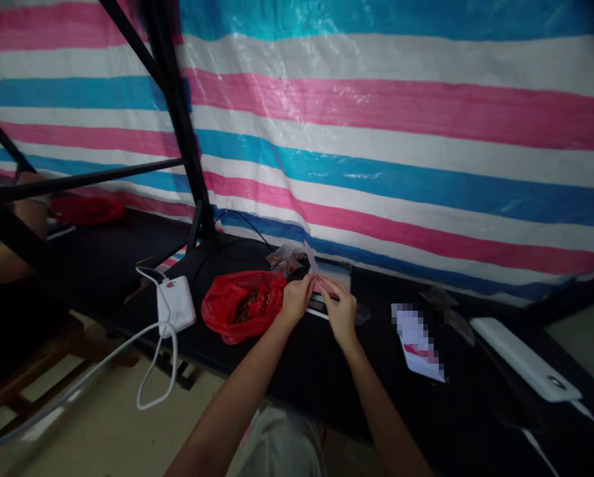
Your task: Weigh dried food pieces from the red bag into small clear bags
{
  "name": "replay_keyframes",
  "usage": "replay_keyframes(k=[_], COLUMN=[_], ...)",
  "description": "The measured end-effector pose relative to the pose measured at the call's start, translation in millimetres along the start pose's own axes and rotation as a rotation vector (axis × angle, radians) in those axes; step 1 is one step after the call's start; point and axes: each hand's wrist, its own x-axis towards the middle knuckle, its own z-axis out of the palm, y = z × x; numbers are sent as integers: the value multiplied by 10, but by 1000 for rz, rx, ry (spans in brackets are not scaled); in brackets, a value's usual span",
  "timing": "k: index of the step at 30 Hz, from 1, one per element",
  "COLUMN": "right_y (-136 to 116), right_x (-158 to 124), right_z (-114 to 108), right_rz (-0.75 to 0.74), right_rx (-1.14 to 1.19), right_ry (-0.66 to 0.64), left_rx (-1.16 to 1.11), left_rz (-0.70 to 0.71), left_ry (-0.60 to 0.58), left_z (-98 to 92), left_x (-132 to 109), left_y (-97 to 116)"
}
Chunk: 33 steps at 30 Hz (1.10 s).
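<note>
Pinching a small clear bag between both hands, near the middle of the black table. Left hand has thumb and fingers closed on the bag's lower edge; right hand grips the same edge from the 3 o'clock side, fingers curled tight. The hands sit just beside each other, nearly touching. The bag stands tilted up toward 12 o'clock, above a flat grey device that lies under the hands; what the device is cannot be told.

At 9 o'clock from the left hand, just beside it: a red plastic bag, open at the top, brown bits showing inside. At 11 o'clock from the hands: a little clear packet with brown contents, resting on the table near the striped tarp.

Further toward 9 o'clock: a white box with a white cable looping off the table edge. At 3 o'clock from the right hand, apart from it: a slip of paper, blurred. Well off at 3 to 4 o'clock: a long white device.

A black frame pole rises at 11 o'clock. Far at 9 o'clock, another person's arm near a second red bag.
</note>
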Motion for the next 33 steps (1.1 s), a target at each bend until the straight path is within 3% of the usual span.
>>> replay_keyframes(k=[4,13,19,24,33], right_y=[119,170,187,214,252], right_x=[-33,-101,-70,-60,-109], right_z=[55,-9,-46,-114,-87], right_rz=[30,12,-10,-119,-222], right_rx=[-33,-184,-240,-294,-422], right_ry=[128,268,201,106,113], left_rx=[-36,-121,-138,-150,-360], left_rz=[102,250,205,146,-17], left_ry=[-10,-34,-46,-24,-39], left_z=[36,38,31,23,-71], left_x=[4,-14,-19,-14,16], left_y=[47,182,155,137,208])
